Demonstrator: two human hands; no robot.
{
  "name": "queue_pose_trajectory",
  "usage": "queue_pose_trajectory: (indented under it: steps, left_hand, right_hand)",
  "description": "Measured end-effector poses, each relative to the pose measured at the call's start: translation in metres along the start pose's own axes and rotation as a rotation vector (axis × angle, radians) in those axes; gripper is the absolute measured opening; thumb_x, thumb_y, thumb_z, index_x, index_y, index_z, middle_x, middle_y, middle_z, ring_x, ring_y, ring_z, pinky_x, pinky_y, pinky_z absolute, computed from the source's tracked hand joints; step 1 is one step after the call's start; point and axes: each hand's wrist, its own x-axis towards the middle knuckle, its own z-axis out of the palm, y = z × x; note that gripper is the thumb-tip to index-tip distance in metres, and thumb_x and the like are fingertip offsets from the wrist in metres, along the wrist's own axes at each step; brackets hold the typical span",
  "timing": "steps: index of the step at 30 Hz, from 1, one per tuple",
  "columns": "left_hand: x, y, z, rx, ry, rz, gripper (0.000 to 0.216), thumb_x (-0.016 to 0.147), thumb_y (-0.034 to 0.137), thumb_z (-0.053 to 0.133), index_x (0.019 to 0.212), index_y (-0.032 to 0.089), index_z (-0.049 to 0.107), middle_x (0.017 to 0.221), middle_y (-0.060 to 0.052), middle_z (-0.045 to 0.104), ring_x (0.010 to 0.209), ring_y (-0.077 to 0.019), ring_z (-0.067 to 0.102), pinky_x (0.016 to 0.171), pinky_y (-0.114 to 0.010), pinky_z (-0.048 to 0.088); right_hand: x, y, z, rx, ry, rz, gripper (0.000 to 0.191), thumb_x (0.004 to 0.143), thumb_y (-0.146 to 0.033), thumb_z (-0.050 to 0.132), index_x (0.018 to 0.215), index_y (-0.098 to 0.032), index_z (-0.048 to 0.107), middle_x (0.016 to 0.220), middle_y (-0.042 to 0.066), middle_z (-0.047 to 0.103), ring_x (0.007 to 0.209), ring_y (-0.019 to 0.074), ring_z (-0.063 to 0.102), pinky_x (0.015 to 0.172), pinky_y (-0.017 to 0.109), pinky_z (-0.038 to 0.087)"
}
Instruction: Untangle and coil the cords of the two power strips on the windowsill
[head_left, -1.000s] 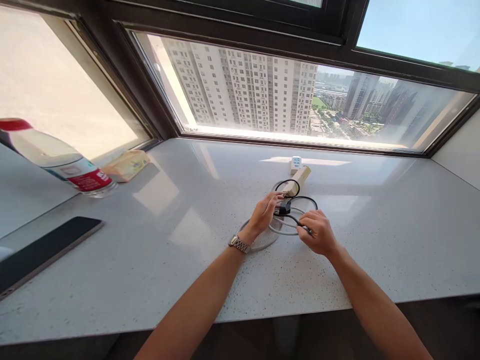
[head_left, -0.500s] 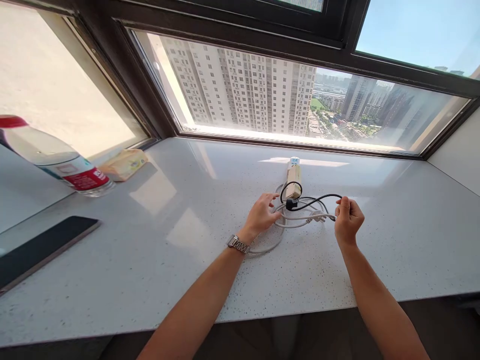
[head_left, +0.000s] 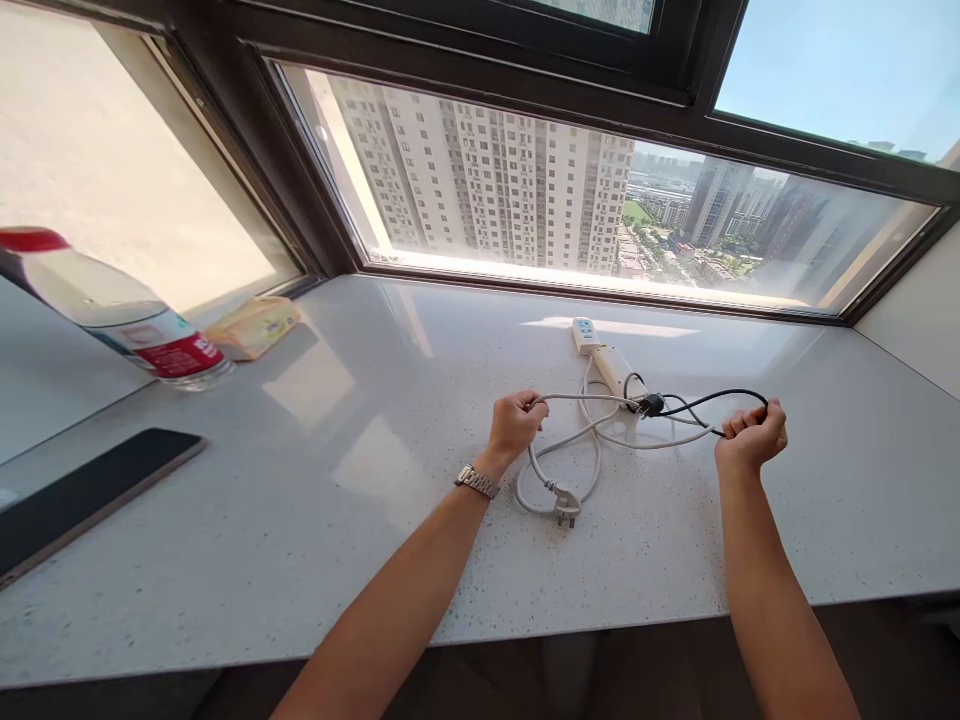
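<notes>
My left hand, a metal watch on its wrist, is closed around a grey-white cable. Below it, the cable's white three-pin plug lies on the counter within loose loops. My right hand grips a black cable, pulled out to the right; a bend of the white cable ends close to its fingers. The black plug is between the hands, at the near end of a long cream block. Behind that block sits a small white socket block with a blue face.
On the speckled white counter, a dark phone lies at the left. A red-capped bottle and a yellowish soft packet are further back. A dark-framed window borders the counter's far side.
My left hand has closed on the white cable. My right hand has moved right with the black cable. The white plug has shifted left and nearer; the cream block has turned away from the socket block.
</notes>
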Motion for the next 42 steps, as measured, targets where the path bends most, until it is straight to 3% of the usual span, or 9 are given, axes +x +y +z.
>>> queue_pose_trajectory:
  steps: [4, 8, 14, 18, 22, 25, 31, 37, 42]
  left_hand:
    - [-0.005, 0.004, 0.006, -0.052, -0.132, 0.028, 0.015, 0.068, 0.027, 0.048, 0.061, 0.016, 0.056, 0.048, 0.004, 0.051, 0.042, -0.0087, 0.047, 0.043, -0.019, 0.036]
    - [-0.009, 0.007, 0.011, -0.143, -0.232, 0.062, 0.031, 0.081, 0.043, 0.050, 0.075, 0.015, 0.059, 0.046, 0.006, 0.047, 0.039, -0.0065, 0.039, 0.042, -0.019, 0.032]
    - [-0.010, 0.029, 0.013, -0.633, -0.226, -0.031, 0.042, 0.079, 0.055, 0.057, 0.082, 0.013, 0.062, 0.042, 0.010, 0.034, 0.035, -0.0042, 0.029, 0.039, -0.018, 0.029]
    - [0.000, 0.059, 0.002, -0.934, -0.216, -0.124, 0.037, 0.075, 0.047, 0.067, 0.086, 0.012, 0.064, 0.047, 0.011, 0.022, 0.035, -0.0019, 0.019, 0.034, -0.014, 0.018]
    - [0.020, 0.091, -0.018, -1.075, -0.133, -0.153, 0.026, 0.085, 0.039, 0.058, 0.084, 0.013, 0.064, 0.048, 0.010, 0.019, 0.034, -0.0026, 0.015, 0.031, -0.014, 0.015]
    - [0.039, 0.108, -0.039, -1.163, -0.018, -0.159, 0.028, 0.094, 0.034, 0.044, 0.083, 0.015, 0.062, 0.046, 0.010, 0.019, 0.033, -0.0039, 0.015, 0.031, -0.015, 0.016]
    - [0.072, 0.107, -0.092, -1.178, 0.271, -0.147, 0.036, 0.100, 0.030, 0.029, 0.080, 0.015, 0.057, 0.042, 0.010, 0.016, 0.034, -0.0061, 0.012, 0.033, -0.019, 0.013]
    - [0.075, 0.075, -0.133, -0.991, 0.507, -0.246, 0.041, 0.100, 0.026, 0.022, 0.071, 0.016, 0.049, 0.039, 0.009, 0.014, 0.036, -0.0078, 0.008, 0.037, -0.021, 0.011]
    - [0.068, 0.052, -0.142, -0.858, 0.513, -0.301, 0.043, 0.099, 0.023, 0.018, 0.068, 0.017, 0.047, 0.038, 0.008, 0.015, 0.035, -0.0080, 0.009, 0.037, -0.021, 0.014]
  right_hand:
    - [-0.024, 0.003, 0.008, 0.020, -0.383, -0.073, 0.048, 0.074, -0.032, 0.055, 0.044, -0.020, 0.021, 0.039, -0.010, 0.019, 0.035, 0.0031, 0.014, 0.036, 0.020, 0.015]
    - [-0.040, 0.004, 0.007, -0.170, -0.682, -0.057, 0.038, 0.076, -0.034, 0.054, 0.043, -0.019, 0.041, 0.039, -0.008, 0.025, 0.036, 0.0052, 0.019, 0.039, 0.021, 0.019]
    - [-0.075, 0.000, 0.011, -0.614, -1.214, -0.228, 0.029, 0.081, -0.030, 0.044, 0.062, -0.017, 0.062, 0.051, 0.000, 0.053, 0.045, 0.0104, 0.042, 0.046, 0.023, 0.032]
    - [-0.100, 0.004, 0.014, -0.804, -1.456, -0.418, 0.027, 0.085, -0.028, 0.046, 0.062, -0.018, 0.058, 0.048, -0.003, 0.047, 0.044, 0.0082, 0.038, 0.047, 0.021, 0.027]
    - [-0.115, 0.007, 0.013, -0.955, -1.603, -0.634, 0.035, 0.092, -0.034, 0.044, 0.060, -0.018, 0.052, 0.048, -0.003, 0.045, 0.042, 0.0082, 0.034, 0.046, 0.022, 0.020]
    - [-0.117, 0.005, 0.000, -1.012, -1.651, -0.663, 0.036, 0.094, -0.030, 0.039, 0.062, -0.018, 0.052, 0.050, -0.002, 0.047, 0.040, 0.0084, 0.031, 0.044, 0.023, 0.017]
    - [-0.074, -0.011, -0.059, -1.032, -1.514, -0.295, 0.035, 0.096, -0.040, 0.038, 0.103, -0.019, 0.065, 0.056, -0.001, 0.056, 0.041, 0.0095, 0.040, 0.045, 0.022, 0.025]
    - [0.002, -0.033, -0.117, -1.164, -1.164, -0.222, 0.044, 0.088, -0.054, 0.043, 0.073, -0.021, 0.068, 0.045, -0.001, 0.048, 0.039, 0.0127, 0.039, 0.044, 0.025, 0.025]
    - [0.037, -0.042, -0.122, -1.245, -1.076, -0.144, 0.041, 0.080, -0.059, 0.050, 0.074, -0.024, 0.072, 0.069, 0.007, 0.069, 0.062, 0.0239, 0.061, 0.055, 0.032, 0.042]
